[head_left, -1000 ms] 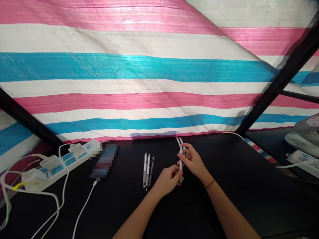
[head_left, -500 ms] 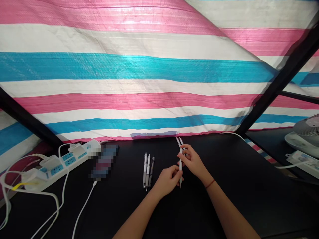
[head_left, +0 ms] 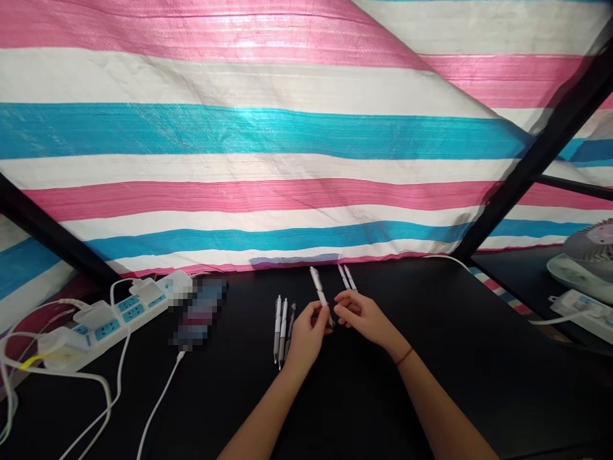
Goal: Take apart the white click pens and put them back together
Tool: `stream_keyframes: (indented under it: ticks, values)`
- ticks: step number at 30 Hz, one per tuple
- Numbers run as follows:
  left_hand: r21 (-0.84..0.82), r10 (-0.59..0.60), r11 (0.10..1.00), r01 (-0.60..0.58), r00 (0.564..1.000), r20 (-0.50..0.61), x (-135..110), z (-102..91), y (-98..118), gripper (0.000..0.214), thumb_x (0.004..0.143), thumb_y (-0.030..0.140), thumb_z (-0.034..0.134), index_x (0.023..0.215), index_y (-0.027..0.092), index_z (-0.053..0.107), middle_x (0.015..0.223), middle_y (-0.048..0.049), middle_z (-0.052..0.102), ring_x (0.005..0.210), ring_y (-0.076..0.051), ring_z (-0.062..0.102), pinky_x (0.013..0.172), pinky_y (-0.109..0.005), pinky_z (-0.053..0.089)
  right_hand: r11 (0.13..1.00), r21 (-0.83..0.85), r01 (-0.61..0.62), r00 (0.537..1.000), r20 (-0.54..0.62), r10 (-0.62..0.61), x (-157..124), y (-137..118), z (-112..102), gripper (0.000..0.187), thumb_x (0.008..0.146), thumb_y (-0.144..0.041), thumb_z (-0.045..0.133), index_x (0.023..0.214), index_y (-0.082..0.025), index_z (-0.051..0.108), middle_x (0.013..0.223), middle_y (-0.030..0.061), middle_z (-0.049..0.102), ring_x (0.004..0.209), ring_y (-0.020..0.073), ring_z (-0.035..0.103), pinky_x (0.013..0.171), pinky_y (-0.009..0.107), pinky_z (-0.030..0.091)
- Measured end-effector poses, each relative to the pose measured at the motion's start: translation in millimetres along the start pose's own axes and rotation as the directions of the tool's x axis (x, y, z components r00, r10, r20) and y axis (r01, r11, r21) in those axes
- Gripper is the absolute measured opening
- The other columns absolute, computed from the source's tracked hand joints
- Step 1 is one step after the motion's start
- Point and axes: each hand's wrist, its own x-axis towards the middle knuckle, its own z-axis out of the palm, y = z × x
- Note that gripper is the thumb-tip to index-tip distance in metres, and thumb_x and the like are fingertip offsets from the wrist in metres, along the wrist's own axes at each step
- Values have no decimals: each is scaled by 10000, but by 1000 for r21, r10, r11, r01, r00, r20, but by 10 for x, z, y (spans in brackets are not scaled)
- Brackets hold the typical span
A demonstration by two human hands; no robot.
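A white pen (head_left: 315, 282) slants up and away from my left hand (head_left: 308, 328), which pinches it near its lower end. My right hand (head_left: 363, 315) is just to the right, its fingers loosely bent and apart, with nothing visible in them. Two white pens (head_left: 345, 276) lie side by side beyond my right hand, which hides their near ends. To the left of my left hand, two white pens with grey grips (head_left: 280, 329) lie beside a dark pen (head_left: 290, 329), partly covered by the hand.
A white power strip (head_left: 115, 324) with plugs and cables sits at the left of the black table (head_left: 383, 409). Next to it lies a blurred-out phone (head_left: 201, 313) on a white cable (head_left: 160, 399). Striped sheeting (head_left: 287, 134) hangs behind, between black posts. At far right is a fan (head_left: 591, 249).
My left hand has moved left and slightly up with the pen, whose upper end now leans left. My right hand has let go of that pen and lowered slightly.
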Motion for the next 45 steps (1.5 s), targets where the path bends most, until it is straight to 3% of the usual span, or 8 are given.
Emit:
stream_keyframes:
  ticks: [7, 11, 14, 18, 27, 33, 39, 45]
  values:
    - [-98, -56, 994, 53, 998, -33, 25, -37, 62, 376, 790, 453, 606, 1021, 157, 624, 991, -65, 611, 799, -163, 631, 699, -318, 588, 990, -119, 75, 994, 89, -64, -30, -79, 49, 150, 833, -319, 594, 920, -199, 622, 790, 14, 645, 701, 148, 613, 630, 256, 484]
    - [-69, -52, 996, 53, 999, 10, 12, -22, 69, 383, 810, 452, 581, 1039, 148, 624, 897, -57, 619, 786, -166, 626, 690, -318, 587, 995, -82, 48, 996, 73, -42, -16, -34, 27, 200, 878, -362, 522, 918, -188, 613, 733, 8, 617, 670, 146, 617, 635, 272, 501]
    - [-30, -44, 999, 46, 998, 47, 2, -24, 75, 386, 822, 459, 557, 1035, 142, 616, 775, -30, 596, 724, -153, 611, 650, -296, 579, 1000, -3, 24, 1000, -5, -24, -3, -9, 18, 314, 873, -406, 516, 1111, -202, 544, 824, 20, 617, 670, 147, 634, 610, 277, 518]
    - [71, -12, 997, -5, 971, 238, -32, -17, 90, 343, 841, 449, 528, 962, 142, 621, 707, -2, 562, 597, -116, 579, 572, -243, 534, 989, 137, 47, 991, -132, -29, 17, -14, 13, 575, 830, -426, 571, 1332, -259, 347, 1000, 48, 607, 672, 141, 641, 567, 274, 530]
    - [204, -7, 976, -74, 930, 368, -110, 36, 107, 278, 868, 405, 484, 910, 160, 608, 692, 7, 565, 535, -114, 587, 528, -223, 466, 979, 197, 57, 978, -210, -15, 22, -99, -58, 407, 750, -416, 668, 1050, -199, 499, 714, 0, 627, 571, 148, 597, 552, 306, 530]
    - [168, 67, 981, -99, 981, 184, -58, -3, 137, 303, 865, 413, 494, 961, 152, 614, 766, -18, 599, 639, -135, 594, 620, -250, 497, 984, 170, 56, 983, -182, -25, 16, -51, -10, 569, 805, -453, 596, 1284, -244, 372, 950, 44, 624, 645, 145, 633, 544, 279, 516]
    - [142, 79, 987, -77, 997, -12, 44, -96, 74, 357, 831, 441, 540, 1025, 159, 639, 980, -79, 671, 877, -202, 625, 786, -292, 496, 983, -153, 104, 995, 24, -102, -44, -118, 131, 164, 824, -361, 594, 865, -212, 647, 746, 12, 652, 684, 159, 614, 624, 270, 486]
    - [209, 56, 976, -59, 998, 22, 39, -108, 97, 411, 850, 441, 498, 1148, 174, 593, 987, -76, 661, 860, -190, 622, 737, -289, 501, 949, -299, 97, 982, -127, -140, -15, -75, 40, 155, 818, -319, 549, 746, -208, 631, 635, -1, 618, 595, 155, 568, 547, 252, 428]
